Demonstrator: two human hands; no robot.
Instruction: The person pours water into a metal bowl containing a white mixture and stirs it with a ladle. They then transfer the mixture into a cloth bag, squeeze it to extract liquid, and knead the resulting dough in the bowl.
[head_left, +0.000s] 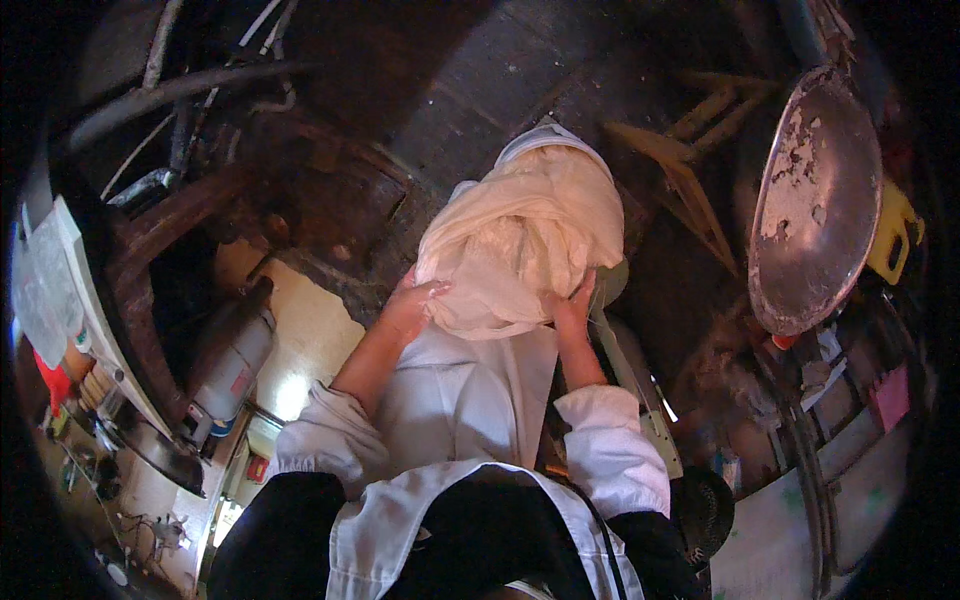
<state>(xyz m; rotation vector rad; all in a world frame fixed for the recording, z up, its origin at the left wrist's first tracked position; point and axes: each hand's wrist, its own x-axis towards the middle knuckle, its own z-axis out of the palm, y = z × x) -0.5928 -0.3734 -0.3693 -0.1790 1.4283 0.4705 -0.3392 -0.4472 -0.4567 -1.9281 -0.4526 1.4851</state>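
A cream-coloured cloth (480, 247), bunched into deep folds like the mouth of a bag, hangs in front of my white apron (465, 405). My left hand (412, 304) grips its near left edge, with pale residue on the fingers. On the opposite side, my right hand (571, 304) holds the near right edge. At the cloth's far end a pale curved rim (555, 133) shows; what it belongs to is mostly covered. Part of a dull green rounded thing (615, 283) sticks out beside my right hand. The cloth's folds hide what, if anything, is inside.
To the right is a large metal pan (817, 202) with pale crust inside, and behind it a yellow plastic container (892, 232). A wooden frame (690, 180) lies beyond on the dark floor (495, 82). On the left stand a grey machine housing (232, 364) and a pale-edged board (97, 300).
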